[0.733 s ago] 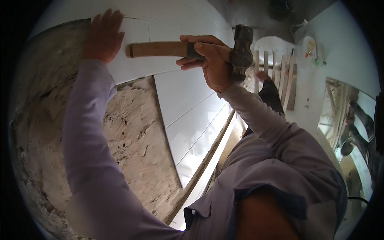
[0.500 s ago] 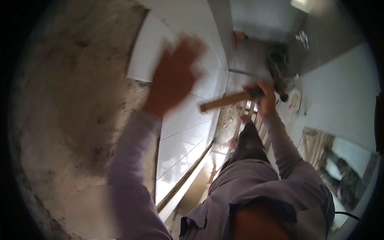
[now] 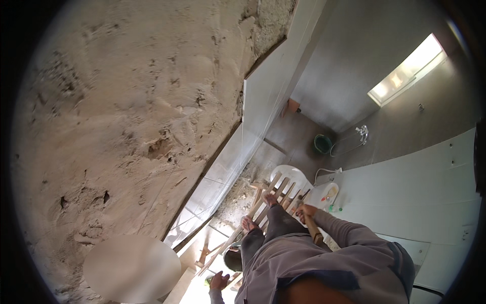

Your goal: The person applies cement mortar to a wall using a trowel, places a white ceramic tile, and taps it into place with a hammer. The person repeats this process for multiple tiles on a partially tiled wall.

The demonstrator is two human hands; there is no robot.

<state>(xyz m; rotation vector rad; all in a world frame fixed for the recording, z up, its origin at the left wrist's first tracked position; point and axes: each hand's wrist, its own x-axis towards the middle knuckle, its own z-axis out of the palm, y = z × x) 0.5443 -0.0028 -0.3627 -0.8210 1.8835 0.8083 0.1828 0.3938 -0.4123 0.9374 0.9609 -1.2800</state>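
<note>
My right hand (image 3: 305, 212) is closed around a hammer (image 3: 316, 234), gripping it up near the head, so the wooden handle points back toward my body. The hammer's dark head is small and hard to make out past my fingers. Low on the left, my left hand (image 3: 219, 281) hangs beside my leg with its fingers apart and nothing in it. My bare feet stand on a rack of wooden slats (image 3: 276, 188). Left of me rises a rough plastered wall (image 3: 152, 116), bordered by large pale glossy tiles (image 3: 263, 96) along its edge.
Beyond the slats are a white basin-like fixture (image 3: 291, 175) and a toilet (image 3: 329, 191). A green bucket (image 3: 322, 144) stands on the far floor, near a wall tap with hose (image 3: 361, 134). A bright window (image 3: 407, 71) is high up. A blurred oval covers part of the plaster.
My left hand has dropped from in front of the tiles to beside my leg. My right hand has lowered the hammer toward my body. The view has turned, showing more plaster and the window.
</note>
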